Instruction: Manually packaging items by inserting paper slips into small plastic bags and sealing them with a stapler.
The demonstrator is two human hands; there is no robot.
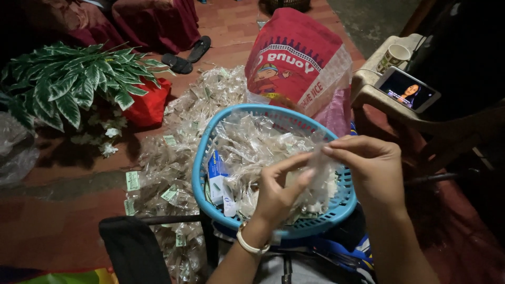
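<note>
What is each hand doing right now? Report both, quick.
Left hand: fingers pinched shut on the small clear plastic packet.
Right hand: fingers pinched shut on the same packet's top edge, above the blue basket.

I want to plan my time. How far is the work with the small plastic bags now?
Done, it seems: a big pile of clear packets lies on the floor beside the blue basket. In hand: the left hand and right hand hold one clear packet between them above the basket. Left: the basket is full of packets, so much probably remains.
</note>
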